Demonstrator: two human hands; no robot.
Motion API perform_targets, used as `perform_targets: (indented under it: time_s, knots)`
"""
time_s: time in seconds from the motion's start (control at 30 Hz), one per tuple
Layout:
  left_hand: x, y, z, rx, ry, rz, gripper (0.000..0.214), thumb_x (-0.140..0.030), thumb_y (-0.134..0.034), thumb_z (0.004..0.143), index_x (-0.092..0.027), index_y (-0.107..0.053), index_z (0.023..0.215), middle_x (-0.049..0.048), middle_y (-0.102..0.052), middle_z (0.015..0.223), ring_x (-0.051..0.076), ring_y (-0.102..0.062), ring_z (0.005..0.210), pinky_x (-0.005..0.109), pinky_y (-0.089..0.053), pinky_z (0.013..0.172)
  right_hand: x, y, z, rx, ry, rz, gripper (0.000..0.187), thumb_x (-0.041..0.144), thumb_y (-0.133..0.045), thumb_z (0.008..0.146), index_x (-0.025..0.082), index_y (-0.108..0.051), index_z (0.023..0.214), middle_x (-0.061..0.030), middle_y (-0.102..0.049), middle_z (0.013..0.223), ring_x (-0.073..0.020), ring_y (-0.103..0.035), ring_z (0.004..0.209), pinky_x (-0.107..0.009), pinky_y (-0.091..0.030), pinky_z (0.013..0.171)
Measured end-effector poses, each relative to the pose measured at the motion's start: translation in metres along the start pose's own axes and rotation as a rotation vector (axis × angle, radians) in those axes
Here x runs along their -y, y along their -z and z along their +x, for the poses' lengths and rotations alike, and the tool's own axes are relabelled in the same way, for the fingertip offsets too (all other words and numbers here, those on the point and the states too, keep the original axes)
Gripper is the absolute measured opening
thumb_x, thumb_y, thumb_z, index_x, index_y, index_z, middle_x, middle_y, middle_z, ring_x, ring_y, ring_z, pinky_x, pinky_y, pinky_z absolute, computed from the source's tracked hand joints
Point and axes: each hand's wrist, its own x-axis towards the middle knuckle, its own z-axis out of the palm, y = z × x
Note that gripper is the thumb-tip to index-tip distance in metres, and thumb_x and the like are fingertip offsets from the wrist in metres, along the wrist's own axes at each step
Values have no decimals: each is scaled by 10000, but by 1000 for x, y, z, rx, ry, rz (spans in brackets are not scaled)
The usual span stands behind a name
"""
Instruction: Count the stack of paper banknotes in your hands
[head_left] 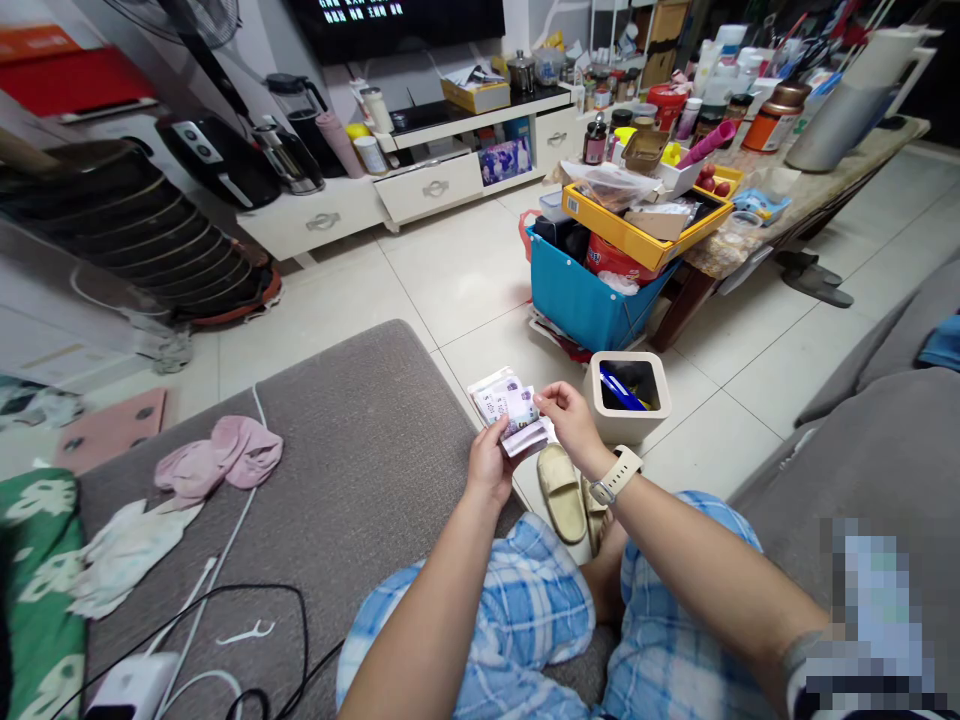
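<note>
A stack of banknotes [504, 402] in pale purple and white is held out above my knees, near the edge of the grey sofa seat. My left hand [489, 462] is closed around the lower left of the stack, thumb on top. At the stack's upper right, my right hand [568, 415] pinches the corner of a note between thumb and fingers. A beige watch [616, 475] is strapped to my right wrist. Some of the notes are folded over at the bottom, and how many there are is hidden.
A beige waste bin [630, 425] and tan slippers [561, 492] are on the tiled floor just beyond my hands. A blue crate [585, 295] bears a yellow box beside the cluttered table [847, 165]. Cables [300, 620], a pink cloth [221, 460] and a white charger [135, 685] lie on the sofa.
</note>
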Motion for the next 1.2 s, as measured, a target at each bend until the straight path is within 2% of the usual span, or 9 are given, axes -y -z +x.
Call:
perform_targets:
  time_s: [0.23, 0.47, 0.6, 0.87, 1.1, 1.2]
  knots:
    - [7, 5, 7, 1, -38, 8, 229, -121, -716, 679, -108, -681, 904, 91, -741, 849, 228, -714, 765, 380, -570, 825, -2, -1, 1, 7, -27, -20, 282, 437, -683, 696, 203, -531, 659, 30, -536, 645, -135, -478, 633, -282, -395, 630]
    - [5, 2, 9, 2, -26, -52, 256, -272, -614, 825, -107, -692, 1006, 116, -745, 922, 253, -718, 873, 379, -561, 850, 6, -3, -2, 34, -19, 3, 279, 442, -675, 697, 210, -526, 659, 30, -515, 629, -136, -451, 622, -277, -384, 609]
    - [6, 3, 12, -15, -52, -62, 258, -299, -597, 853, -120, -697, 1009, 112, -745, 943, 251, -714, 906, 366, -557, 858, 11, -4, -5, 89, -36, 16, 276, 456, -668, 704, 207, -552, 678, 27, -516, 626, -134, -445, 606, -275, -373, 582]
    - [7, 3, 13, -18, -71, -67, 226, -268, -584, 861, -110, -703, 970, 109, -746, 939, 245, -712, 916, 364, -559, 862, 13, -4, -5, 108, -55, 37, 294, 471, -679, 684, 202, -560, 693, 26, -525, 620, -129, -448, 587, -273, -362, 565]
    - [3, 0, 8, -8, -66, -60, 193, -205, -637, 811, -94, -700, 956, 117, -745, 926, 252, -714, 899, 380, -558, 871, 12, -2, -5, 145, -41, 2, 301, 496, -584, 787, 211, -572, 694, 20, -543, 534, -135, -449, 544, -282, -369, 568]
    - [2, 0, 6, -11, -68, -55, 182, -173, -663, 778, -96, -697, 939, 115, -744, 911, 246, -717, 878, 372, -557, 865, 8, 0, -3, 121, -33, -19, 291, 484, -624, 762, 216, -545, 679, 29, -529, 535, -134, -454, 550, -281, -372, 572]
